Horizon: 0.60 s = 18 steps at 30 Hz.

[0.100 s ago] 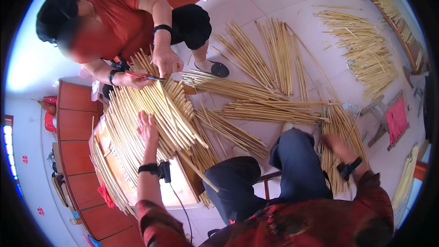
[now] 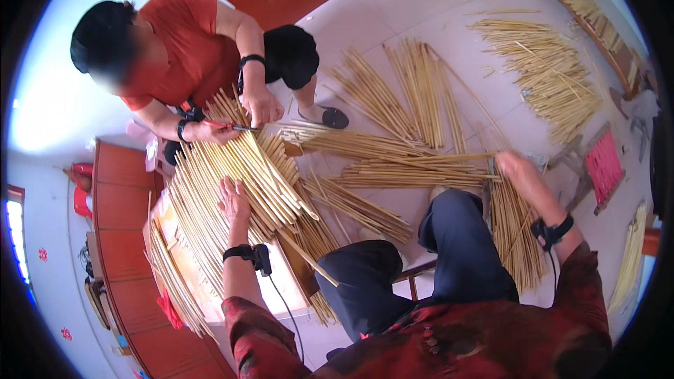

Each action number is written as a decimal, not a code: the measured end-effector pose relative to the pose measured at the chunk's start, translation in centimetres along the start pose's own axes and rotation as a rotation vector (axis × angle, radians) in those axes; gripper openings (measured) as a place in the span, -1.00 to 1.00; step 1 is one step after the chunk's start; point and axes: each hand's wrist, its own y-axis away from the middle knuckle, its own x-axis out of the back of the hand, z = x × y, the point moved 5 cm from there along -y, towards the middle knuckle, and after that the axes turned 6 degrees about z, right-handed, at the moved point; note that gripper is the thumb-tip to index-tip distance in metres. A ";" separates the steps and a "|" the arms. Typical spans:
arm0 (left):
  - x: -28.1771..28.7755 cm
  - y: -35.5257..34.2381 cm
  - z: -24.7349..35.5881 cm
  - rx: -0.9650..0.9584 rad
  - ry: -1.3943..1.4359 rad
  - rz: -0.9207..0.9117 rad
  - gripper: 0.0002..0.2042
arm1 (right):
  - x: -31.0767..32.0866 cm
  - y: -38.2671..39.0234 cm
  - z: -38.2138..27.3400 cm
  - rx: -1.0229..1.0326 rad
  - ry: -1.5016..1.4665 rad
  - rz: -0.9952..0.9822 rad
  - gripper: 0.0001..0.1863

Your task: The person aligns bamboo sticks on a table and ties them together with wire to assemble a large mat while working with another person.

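My left hand (image 2: 233, 200) lies with fingers spread on a broad layer of long, straw-coloured stalks (image 2: 232, 165), which covers a low table (image 2: 279, 282). My right hand (image 2: 518, 170) is over the upper end of a stalk bundle (image 2: 516, 238) on the floor, beside my right knee. Its fingers are too unclear to show whether they grip a stalk. Across the table a person in a red shirt holds red-handled scissors (image 2: 226, 125) at the far ends of the layered stalks. That person's other hand (image 2: 263, 107) is close to the blades.
More stalks (image 2: 393, 168) lie in bundles on the tiled floor between table and bundle. A paler pile (image 2: 540, 74) spreads farther right, near a wooden rack (image 2: 597, 35). A stool with a pink woven seat (image 2: 605, 166) stands right. Reddish cabinets (image 2: 126, 238) line the left.
My right hand has moved up and away from me, to the bundle's far end. My left hand stays on the stalks. The whole view has shifted slightly.
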 end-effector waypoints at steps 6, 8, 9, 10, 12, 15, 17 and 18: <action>3.0 -1.3 -2.3 0.072 0.017 -0.023 -0.45 | 10.2 -2.2 -12.3 0.198 -0.652 0.439 -0.77; 2.2 -0.8 -1.2 0.022 0.029 -0.003 -0.46 | 10.2 -3.2 -13.8 0.230 -0.729 0.386 -0.77; 1.6 -0.1 -0.6 0.033 0.033 -0.021 -0.46 | 9.7 -3.8 -14.5 0.214 -0.742 0.269 -0.77; 2.1 0.3 -0.5 0.044 0.025 -0.025 -0.46 | 9.1 -4.5 -15.7 0.206 -0.767 0.154 -0.77; 2.0 0.4 -0.4 0.039 0.047 -0.031 -0.46 | 8.3 -6.8 -19.2 0.286 -0.794 0.132 -0.77; 1.6 0.9 0.3 0.067 0.056 -0.042 -0.46 | 5.4 -9.7 -24.2 0.431 -0.803 -0.013 -0.78; 2.2 1.3 -0.2 0.092 0.051 -0.039 -0.46 | 2.8 -10.0 -27.3 0.607 -0.678 -0.125 -0.76; 2.2 1.4 -0.4 0.089 0.057 -0.044 -0.46 | 1.2 -9.7 -28.5 0.712 -0.609 -0.158 -0.76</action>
